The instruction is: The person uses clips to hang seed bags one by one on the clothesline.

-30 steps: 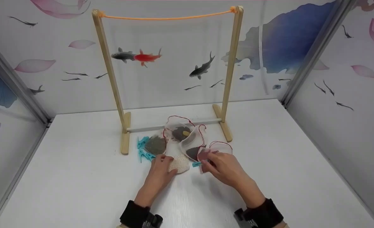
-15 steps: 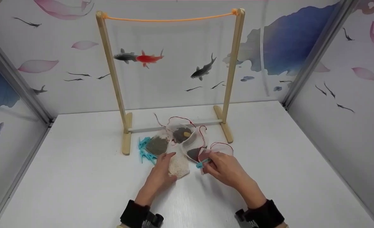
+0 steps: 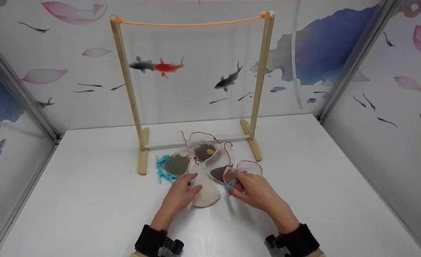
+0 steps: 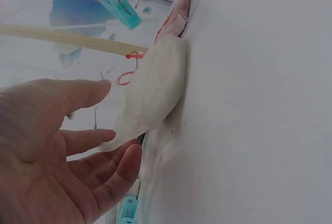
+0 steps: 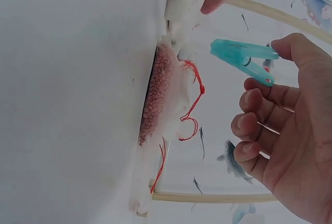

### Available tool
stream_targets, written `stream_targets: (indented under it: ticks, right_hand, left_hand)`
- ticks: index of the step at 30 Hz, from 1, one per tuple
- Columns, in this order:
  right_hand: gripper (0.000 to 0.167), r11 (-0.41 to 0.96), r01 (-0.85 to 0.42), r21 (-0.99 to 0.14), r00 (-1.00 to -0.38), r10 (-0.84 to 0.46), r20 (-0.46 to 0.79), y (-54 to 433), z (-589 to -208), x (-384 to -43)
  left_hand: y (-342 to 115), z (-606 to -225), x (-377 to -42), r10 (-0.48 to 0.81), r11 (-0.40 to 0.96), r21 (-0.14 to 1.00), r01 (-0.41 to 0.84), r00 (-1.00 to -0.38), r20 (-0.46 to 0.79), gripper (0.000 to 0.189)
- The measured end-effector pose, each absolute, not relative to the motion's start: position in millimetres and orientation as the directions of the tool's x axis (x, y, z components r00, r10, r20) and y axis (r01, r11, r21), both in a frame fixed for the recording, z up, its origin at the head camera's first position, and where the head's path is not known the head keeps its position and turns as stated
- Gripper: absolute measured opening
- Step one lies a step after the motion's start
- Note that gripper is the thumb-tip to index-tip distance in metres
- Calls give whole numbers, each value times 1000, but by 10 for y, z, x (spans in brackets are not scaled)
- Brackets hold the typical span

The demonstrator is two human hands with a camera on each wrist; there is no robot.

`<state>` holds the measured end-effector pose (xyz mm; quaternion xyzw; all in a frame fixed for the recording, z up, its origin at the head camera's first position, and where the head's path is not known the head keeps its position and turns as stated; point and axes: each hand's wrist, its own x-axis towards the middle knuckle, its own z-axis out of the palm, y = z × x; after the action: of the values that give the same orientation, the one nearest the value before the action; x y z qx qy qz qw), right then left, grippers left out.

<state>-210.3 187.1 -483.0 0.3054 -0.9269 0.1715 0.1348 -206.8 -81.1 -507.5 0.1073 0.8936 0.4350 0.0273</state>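
My right hand (image 3: 260,191) pinches a teal clothespin (image 5: 238,54) by its handle ends between thumb and index finger, above the pouches. Under it lies a mesh drawstring pouch with reddish grains (image 5: 155,94) and a red cord. My left hand (image 3: 178,192) is at the upper end of a white mesh pouch of pale grains (image 3: 206,197). In the left wrist view, its thumb stands apart and its fingertips are at the pouch's thin end. Behind lie a pouch with greenish filling (image 3: 177,164) and dark-filled pouches, one with a yellow spot (image 3: 205,151).
Several teal clothespins (image 3: 163,160) are heaped left of the pouches. Behind stands a wooden frame (image 3: 126,82) with an orange cord (image 3: 192,25) strung between its posts and a white bar (image 3: 167,145) low down. Printed panels enclose the white table (image 3: 89,200).
The white pouch has shifted toward me and turned, its filled end now nearest me. My left hand's grip on it has loosened. My right hand has tilted the clothespin and otherwise stayed put.
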Motion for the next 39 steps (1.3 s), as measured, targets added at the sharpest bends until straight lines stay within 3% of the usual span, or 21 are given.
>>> stream_targets:
  ticks: [8, 13, 18, 23, 28, 33, 39]
  right_hand:
    - [18, 759, -603, -245, -790, -527, 313, 1865, -4800, -2128]
    - [23, 738, -608, -293, -792, -537, 291, 1856, -4738, -2147]
    - [24, 730, -638, -244, -753, -525, 397, 1891, -4676, -2180]
    - [23, 696, -678, -235, -685, -482, 546, 1939, -4582, -2230]
    - [19, 637, -744, -200, -570, -450, 688, 1975, -4364, -2340]
    - [17, 621, -775, -116, -456, -423, 783, 2020, -3957, -2503]
    - [15, 606, -790, -96, -396, -384, 834, 2088, -3340, -2746]
  left_hand:
    - [-808, -5038, -2082, 63, 472, 863, 180, -983, 171, 17]
    - [-829, -4965, -2084, 41, 477, 867, 148, -988, 146, 27]
    - [-861, -4894, -2086, 39, 478, 875, 77, -997, 67, 40]
    - [-907, -4828, -2099, 55, 456, 890, -20, -997, -51, 39]
    - [-924, -4645, -2157, 88, 363, 928, -82, -989, -121, 35]
    - [-887, -4349, -2239, 53, 420, 907, 19, -999, -3, 28]
    - [-766, -3888, -2322, 65, 542, 810, 226, -971, 229, 18]
